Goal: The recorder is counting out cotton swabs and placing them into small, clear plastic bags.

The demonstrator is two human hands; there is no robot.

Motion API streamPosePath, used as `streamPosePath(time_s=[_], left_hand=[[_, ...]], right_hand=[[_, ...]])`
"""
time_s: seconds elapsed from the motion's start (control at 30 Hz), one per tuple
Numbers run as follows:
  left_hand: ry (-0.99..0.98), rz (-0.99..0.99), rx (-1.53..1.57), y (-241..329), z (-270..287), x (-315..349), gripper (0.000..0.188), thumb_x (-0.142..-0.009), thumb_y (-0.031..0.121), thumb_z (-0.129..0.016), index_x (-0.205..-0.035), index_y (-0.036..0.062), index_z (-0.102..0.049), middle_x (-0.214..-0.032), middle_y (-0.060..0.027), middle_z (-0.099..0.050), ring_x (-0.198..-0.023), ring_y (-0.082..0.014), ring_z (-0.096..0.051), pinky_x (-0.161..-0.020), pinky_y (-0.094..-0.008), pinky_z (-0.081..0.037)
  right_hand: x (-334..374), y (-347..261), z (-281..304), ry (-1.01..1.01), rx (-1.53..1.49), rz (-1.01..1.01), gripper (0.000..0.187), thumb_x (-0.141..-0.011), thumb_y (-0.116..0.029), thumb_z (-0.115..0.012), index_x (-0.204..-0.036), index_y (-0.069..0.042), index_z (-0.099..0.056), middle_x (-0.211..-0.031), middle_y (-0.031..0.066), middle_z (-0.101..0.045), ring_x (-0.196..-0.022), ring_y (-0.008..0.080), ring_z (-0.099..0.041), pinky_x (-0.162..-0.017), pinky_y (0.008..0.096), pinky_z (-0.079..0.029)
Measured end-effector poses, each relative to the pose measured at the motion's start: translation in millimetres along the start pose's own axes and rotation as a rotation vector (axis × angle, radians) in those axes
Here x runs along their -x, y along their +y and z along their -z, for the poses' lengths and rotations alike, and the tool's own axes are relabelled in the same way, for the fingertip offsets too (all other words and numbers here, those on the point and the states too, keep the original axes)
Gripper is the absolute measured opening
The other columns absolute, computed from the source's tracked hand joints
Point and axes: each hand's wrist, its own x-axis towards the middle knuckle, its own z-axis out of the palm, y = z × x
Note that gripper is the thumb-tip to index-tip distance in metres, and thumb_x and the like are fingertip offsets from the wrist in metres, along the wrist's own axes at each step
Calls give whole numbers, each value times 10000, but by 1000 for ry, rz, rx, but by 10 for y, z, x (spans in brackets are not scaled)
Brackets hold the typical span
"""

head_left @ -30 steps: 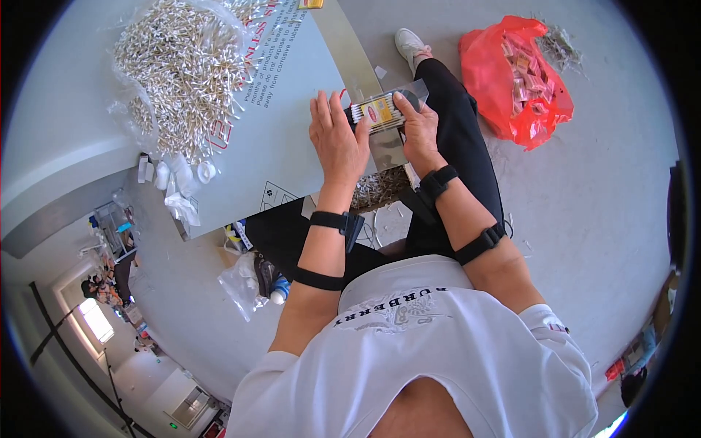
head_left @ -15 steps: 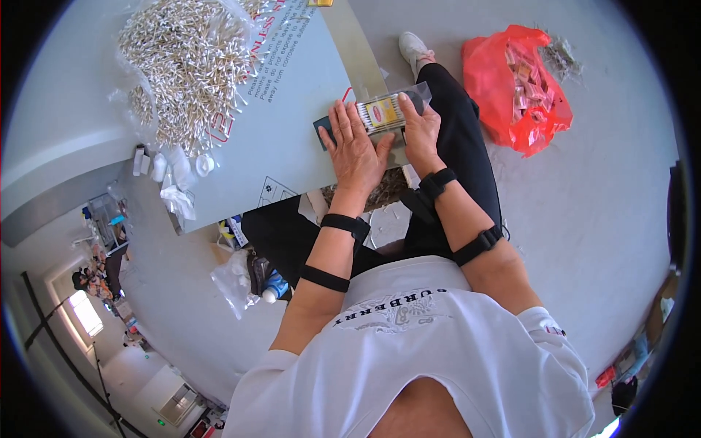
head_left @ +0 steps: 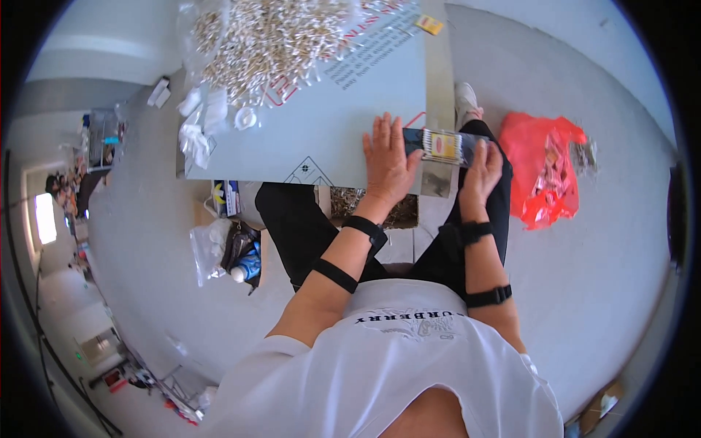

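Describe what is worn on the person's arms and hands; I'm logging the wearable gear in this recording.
Both hands are bare, no gloves. The left hand has a black wristband with a small boxy module at the wrist, and a second plain black strap around the forearm. The right hand has the same pair: a black wristband and a black forearm strap with a small buckle. Short white T-shirt sleeves leave the forearms uncovered.

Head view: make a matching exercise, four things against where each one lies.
Things:
1. small dark packet
2. red plastic bag
3. heap of small pale pieces
4. clear plastic bag

Places:
A. floor, beside the person's right leg
B. far left part of the grey board
C. floor, beside the person's left leg
D. between the two hands, at the board's right edge

Pairs: 1-D, 2-A, 3-B, 4-C
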Motion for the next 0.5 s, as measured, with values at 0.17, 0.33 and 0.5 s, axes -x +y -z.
streamPosePath(time_s=[0.17,0.33,0.5], left_hand=[[285,169,-21,-954,371,-180,550,-726,87,-719,-1217,21,-481,-1260,-189,-493,-1186,-398,-448,-986,-515,-361],[375,424,-75,-1905,676,-671,383,-726,145,-729,-1064,35,-586,-1136,-152,-561,-1069,-378,-498,-929,-492,-404],[173,631,-116,-2049,689,-1100,301,-753,183,-705,-1044,113,-673,-1140,-154,-569,-1091,-379,-504,-912,-467,-447]], right_hand=[[59,-746,-91,-180,458,579,353,-870,-110,-665,-1183,11,-552,-1205,150,-538,-1103,273,-514,-954,340,-413],[362,-666,-498,-673,174,201,62,-873,4,-620,-933,9,-638,-776,7,-589,-697,65,-546,-619,217,-456],[539,-620,-962,-864,338,228,129,-821,-25,-659,-937,23,-630,-792,90,-631,-681,140,-603,-644,261,-491]])
